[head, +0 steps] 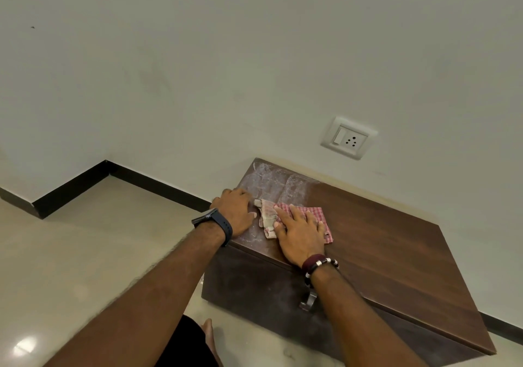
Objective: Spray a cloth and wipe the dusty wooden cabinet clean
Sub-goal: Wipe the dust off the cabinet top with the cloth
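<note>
A low dark wooden cabinet [382, 242] stands against the wall. The left part of its top is streaked with white dust, while the right part looks dark and clean. My right hand [300, 235] lies flat, fingers spread, pressing a red-and-white checked cloth [268, 215] onto the top near the front left. My left hand [236, 211], with a dark watch on its wrist, rests palm down on the cabinet's left edge, just left of the cloth, holding nothing. No spray bottle is in view.
A white wall socket with a switch [349, 138] sits above the cabinet's back edge. A metal handle [308, 300] hangs on the cabinet's front. Beige tiled floor [85, 253] with black skirting spreads to the left. My bare foot [210, 335] is near the cabinet's base.
</note>
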